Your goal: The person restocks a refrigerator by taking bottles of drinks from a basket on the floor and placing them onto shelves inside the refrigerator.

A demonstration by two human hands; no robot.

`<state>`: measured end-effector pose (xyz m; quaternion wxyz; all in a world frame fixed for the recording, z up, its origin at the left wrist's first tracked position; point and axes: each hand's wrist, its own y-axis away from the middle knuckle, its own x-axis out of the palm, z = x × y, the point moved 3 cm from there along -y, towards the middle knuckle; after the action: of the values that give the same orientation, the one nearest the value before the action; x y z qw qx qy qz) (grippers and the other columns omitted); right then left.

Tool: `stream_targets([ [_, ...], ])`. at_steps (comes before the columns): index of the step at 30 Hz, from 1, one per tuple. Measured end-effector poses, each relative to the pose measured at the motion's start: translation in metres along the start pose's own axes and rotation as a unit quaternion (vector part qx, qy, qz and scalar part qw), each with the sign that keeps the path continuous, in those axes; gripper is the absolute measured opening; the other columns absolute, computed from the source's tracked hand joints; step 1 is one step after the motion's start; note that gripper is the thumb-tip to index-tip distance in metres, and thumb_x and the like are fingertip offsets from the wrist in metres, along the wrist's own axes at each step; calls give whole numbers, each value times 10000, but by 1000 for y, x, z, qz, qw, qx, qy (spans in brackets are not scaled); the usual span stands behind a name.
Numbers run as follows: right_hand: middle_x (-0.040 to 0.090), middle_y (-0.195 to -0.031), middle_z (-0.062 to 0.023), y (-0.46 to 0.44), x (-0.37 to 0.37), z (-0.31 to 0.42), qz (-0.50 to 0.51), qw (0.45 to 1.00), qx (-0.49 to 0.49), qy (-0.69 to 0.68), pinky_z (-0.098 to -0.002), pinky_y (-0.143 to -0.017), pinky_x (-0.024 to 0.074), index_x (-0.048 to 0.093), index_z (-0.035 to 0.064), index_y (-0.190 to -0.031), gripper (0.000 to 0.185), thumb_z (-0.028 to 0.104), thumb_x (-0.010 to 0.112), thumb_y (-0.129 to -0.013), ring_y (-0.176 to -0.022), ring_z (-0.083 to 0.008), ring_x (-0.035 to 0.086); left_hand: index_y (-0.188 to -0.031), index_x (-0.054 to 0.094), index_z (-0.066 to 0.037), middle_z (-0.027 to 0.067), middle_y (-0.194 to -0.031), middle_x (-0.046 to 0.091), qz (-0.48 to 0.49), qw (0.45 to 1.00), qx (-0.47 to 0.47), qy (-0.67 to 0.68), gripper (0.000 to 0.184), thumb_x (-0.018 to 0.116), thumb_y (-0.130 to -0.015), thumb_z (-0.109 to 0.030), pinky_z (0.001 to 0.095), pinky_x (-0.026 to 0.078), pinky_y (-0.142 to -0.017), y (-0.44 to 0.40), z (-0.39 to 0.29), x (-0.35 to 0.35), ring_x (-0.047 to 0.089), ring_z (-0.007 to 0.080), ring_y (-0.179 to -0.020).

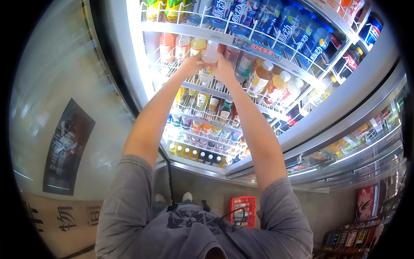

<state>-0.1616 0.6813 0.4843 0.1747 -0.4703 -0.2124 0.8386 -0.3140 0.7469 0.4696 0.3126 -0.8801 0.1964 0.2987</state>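
Left hand [191, 66] and right hand [223, 69] pinch the pale bottle [210, 53] between them; hold it upright, clear of the yellow bottle [198, 45] beside it.

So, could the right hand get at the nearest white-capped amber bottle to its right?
Probably yes: no other bottle stands before the amber bottle, though the right hand would first have to leave the pale bottle.
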Motion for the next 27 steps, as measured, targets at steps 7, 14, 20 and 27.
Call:
stream_targets([
  [7, 650, -1090, -294, 35, -16, 1, -104, 988, -17, -117, -456, -880, 526, 295, -40, -1457, 770, 185, 696, -839, -1038, -427, 638, -1303, 565, -32, 237, -1231, 613, -241, 970, 32, 6, 540, 718, -833, -247, 430, 445, -977, 31, -16, 9, 581, 367, -1160],
  [14, 632, -1226, -239, 134, -44, -15, -96, 940, 4, -326, -356, -945, 519, 426, -54, -1400, 598, 144, 670, -891, -1128, -297, 647, -1275, 587, -21, 172, -1214, 638, -321, 938, 46, 126, 425, 672, -876, -141, 389, 454, -960, 99, -58, 35, 595, 299, -1138],
  [20, 642, -1219, -217, 237, -117, 5, -108, 927, 54, -356, -327, -953, 514, 462, -46, -1382, 507, 122, 632, -935, -1141, -254, 637, -1333, 538, -40, 102, -1182, 658, -195, 917, 26, 348, 430, 658, -934, -150, 270, 482, -882, 150, -175, 70, 635, 138, -1011],
  [27, 614, -1256, -174, 369, -249, -10, -225, 905, 119, -341, -317, -920, 526, 481, -28, -1377, 426, 88, 581, -978, -1128, -209, 615, -1304, 544, -21, 81, -1047, 698, -112, 889, 129, 424, 406, 660, -923, -101, 234, 500, -795, 179, -315, 127, 647, 102, -890],
])
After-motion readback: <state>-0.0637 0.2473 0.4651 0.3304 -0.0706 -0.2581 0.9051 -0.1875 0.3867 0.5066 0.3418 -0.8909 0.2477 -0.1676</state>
